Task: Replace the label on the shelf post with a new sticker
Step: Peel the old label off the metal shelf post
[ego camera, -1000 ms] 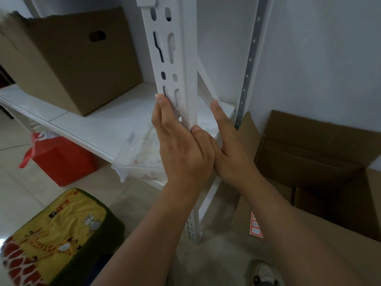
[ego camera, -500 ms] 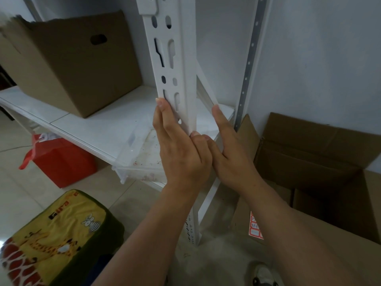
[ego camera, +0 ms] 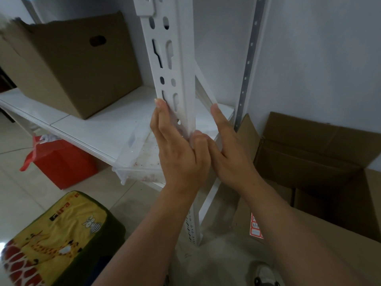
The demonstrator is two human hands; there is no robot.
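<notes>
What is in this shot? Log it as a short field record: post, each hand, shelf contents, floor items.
post: white slotted shelf post, upright
left hand: fingers straight, pressed flat on the post's front face
right hand: fingers straight, against the post's right side, thumb at the corner edge
label on post: hidden by the hands, cannot tell
shelf: closed cardboard box, clear plastic container
floor: red bag, yellow cushion, open cardboard box with a red-bordered sticker

The left hand (ego camera: 181, 155) and right hand (ego camera: 231, 155) cover the shelf post (ego camera: 175, 58) where they meet, hiding any label there. Writing on the red-bordered sticker sheet (ego camera: 256, 227) beside the post's foot is too small to read.
</notes>
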